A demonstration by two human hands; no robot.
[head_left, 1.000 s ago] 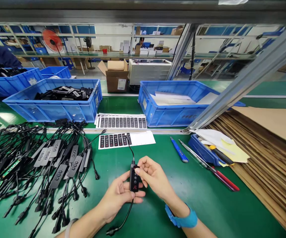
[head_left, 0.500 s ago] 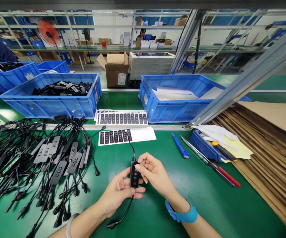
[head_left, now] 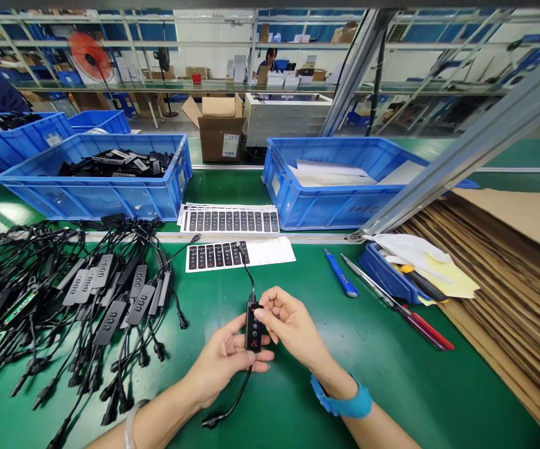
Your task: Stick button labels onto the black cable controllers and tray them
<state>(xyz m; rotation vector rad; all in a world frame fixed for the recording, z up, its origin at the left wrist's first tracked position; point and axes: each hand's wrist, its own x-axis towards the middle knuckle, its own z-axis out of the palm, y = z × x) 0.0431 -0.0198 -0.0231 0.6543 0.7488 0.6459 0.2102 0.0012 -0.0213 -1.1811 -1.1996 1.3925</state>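
My left hand point(head_left: 226, 360) cradles a black inline control box point(head_left: 253, 327) from below, its fingers curled under it. My right hand point(head_left: 289, 325) pinches the top edge of the box between thumb and fingertips, partly hiding its upper end. Its face shows round buttons and a small red mark. A thin black cable runs up from the box towards a label sheet point(head_left: 240, 254) and down to a black connector point(head_left: 211, 422) on the green bench mat point(head_left: 368, 374). A blue wrist strap point(head_left: 342, 399) circles my right wrist.
A tangled pile of black cables point(head_left: 64, 312) lies left of my hands. Ahead are a label stack point(head_left: 229, 221) and blue crates point(head_left: 92, 187) point(head_left: 330, 193). To the right lie a blue utility knife point(head_left: 341, 273), a blue tray point(head_left: 389, 277) and cardboard sheets point(head_left: 508, 299).
The whole scene sits slightly higher in the view, and the overhead beam has left the frame. Both hands keep the same hold on the control box.
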